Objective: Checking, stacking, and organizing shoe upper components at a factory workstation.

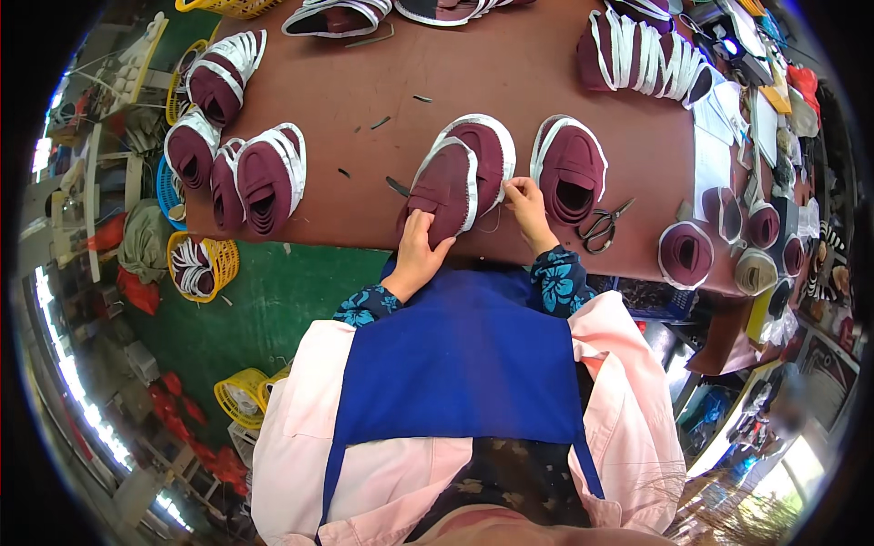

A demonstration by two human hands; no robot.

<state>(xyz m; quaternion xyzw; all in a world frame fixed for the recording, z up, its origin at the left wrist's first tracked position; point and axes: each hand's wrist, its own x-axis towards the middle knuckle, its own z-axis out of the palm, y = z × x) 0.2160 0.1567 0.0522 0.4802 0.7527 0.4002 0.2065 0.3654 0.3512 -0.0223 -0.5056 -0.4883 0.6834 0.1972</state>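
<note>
A maroon shoe upper with white trim (pixel 446 187) lies at the near edge of the brown worktable (pixel 510 82). My left hand (pixel 419 246) grips its near end, fingers on the maroon fabric. My right hand (pixel 526 202) pinches the white edge on its right side, where it overlaps a second maroon upper (pixel 492 150). A third maroon upper (pixel 569 168) lies just right of my right hand. Black scissors (pixel 603 224) rest on the table to the right.
Stacks of maroon uppers (pixel 264 177) sit at the table's left, another row (pixel 642 55) at the far right. Rolled maroon pieces (pixel 685 253) and clutter fill the right end. Yellow baskets (pixel 205 266) stand on the green floor at left.
</note>
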